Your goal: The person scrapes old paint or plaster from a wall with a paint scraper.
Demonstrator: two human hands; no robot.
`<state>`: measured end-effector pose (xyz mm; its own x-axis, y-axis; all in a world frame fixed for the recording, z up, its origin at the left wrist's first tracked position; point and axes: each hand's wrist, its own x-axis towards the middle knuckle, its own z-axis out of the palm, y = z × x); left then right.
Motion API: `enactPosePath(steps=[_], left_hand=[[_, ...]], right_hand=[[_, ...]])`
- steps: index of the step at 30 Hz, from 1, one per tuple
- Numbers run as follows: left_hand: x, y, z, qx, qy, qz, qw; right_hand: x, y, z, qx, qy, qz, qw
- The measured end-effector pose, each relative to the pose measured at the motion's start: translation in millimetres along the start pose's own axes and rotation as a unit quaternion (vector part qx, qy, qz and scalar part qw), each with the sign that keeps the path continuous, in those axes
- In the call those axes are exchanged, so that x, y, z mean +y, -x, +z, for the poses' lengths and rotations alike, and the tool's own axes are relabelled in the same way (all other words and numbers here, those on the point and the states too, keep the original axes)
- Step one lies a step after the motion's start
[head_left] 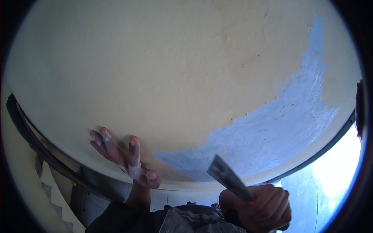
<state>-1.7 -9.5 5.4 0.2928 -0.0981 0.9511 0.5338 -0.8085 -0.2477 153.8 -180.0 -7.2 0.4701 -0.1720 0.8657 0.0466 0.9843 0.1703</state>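
Left hand [124, 159]: open, fingers spread flat against the cream wall [163, 70], streaked with pale filler. Right hand [264, 207]: clenched round the handle of a putty knife [229, 178], blade angled up toward the wall's lower edge, just beside the blue-grey patch [279, 132]. Stair steps [58, 198] below left.

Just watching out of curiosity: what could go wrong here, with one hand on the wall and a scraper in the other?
The left hand rests flat on the yellow wall near the fresh grey-blue patch; it might smear it. The scraper blade in the right hand could gouge the coat if tilted. Stairs show below, so a fall seems possible.
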Motion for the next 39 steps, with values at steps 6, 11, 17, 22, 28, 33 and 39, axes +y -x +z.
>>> enactPosePath(steps=[6, 11, 17, 22, 28, 33, 39], left_hand=[[-1, 0, 0, -0.009, -0.014, 0.0, 1.0], [-1, 0, 1, 0.004, -0.006, 0.004, 1.0], [1, -1, 3, 0.006, -0.011, -0.007, 1.0], [1, -1, 0, -0.015, -0.019, -0.002, 1.0], [1, -1, -2, -0.011, -0.015, -0.006, 1.0], [1, 3, 1, -0.007, -0.011, -0.01, 1.0], [0, 3, 0, -0.006, -0.008, -0.009, 1.0]], right_hand=[[7, -8, 9, -0.043, -0.112, -0.082, 0.989], [15, -6, 15, -0.05, -0.063, -0.002, 0.997], [14, -5, 17, -0.02, -0.064, -0.026, 0.997], [10, -2, 11, 0.002, -0.041, -0.008, 0.999], [9, -5, 18, 0.023, -0.114, -0.055, 0.992], [8, -1, 17, -0.016, -0.073, -0.059, 0.995], [10, -9, 15, -0.062, -0.088, -0.071, 0.992]])
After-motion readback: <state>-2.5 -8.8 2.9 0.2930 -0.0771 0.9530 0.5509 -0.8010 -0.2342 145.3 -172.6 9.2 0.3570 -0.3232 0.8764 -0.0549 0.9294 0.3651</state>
